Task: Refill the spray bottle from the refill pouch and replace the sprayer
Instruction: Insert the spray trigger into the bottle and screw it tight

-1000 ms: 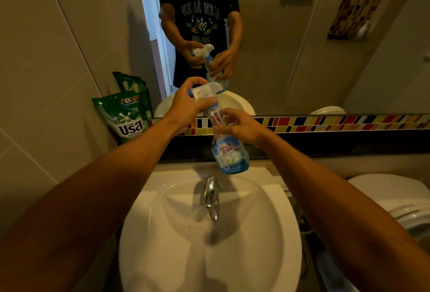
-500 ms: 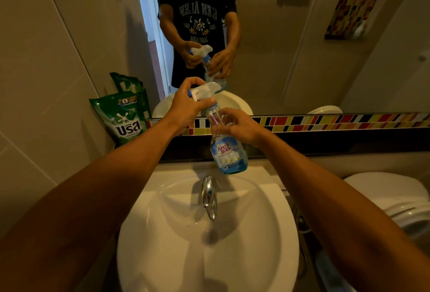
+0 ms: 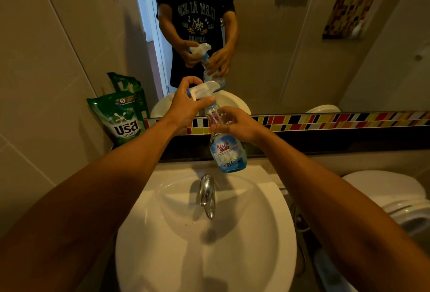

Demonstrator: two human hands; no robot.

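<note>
A: Where's the bottle (image 3: 227, 152)?

B: Held in the air over the back edge of the sink (image 3: 267, 256), above the tap (image 3: 207, 195), tilted, with the sprayer (image 3: 204, 89) on its neck.

A: And the hands?

B: The left hand (image 3: 186, 107) is closed around the sprayer, thumb across its base. The right hand (image 3: 237, 124) pinches the bottle's upper body with curled fingers.

A: The pouch (image 3: 122, 117)?

B: Green, standing at the left end of the ledge, leaning in the wall corner, well apart from both hands.

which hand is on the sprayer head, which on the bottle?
Left hand has its grip on the white sprayer. Right hand holds the bottle at its neck, above the sink.
</note>
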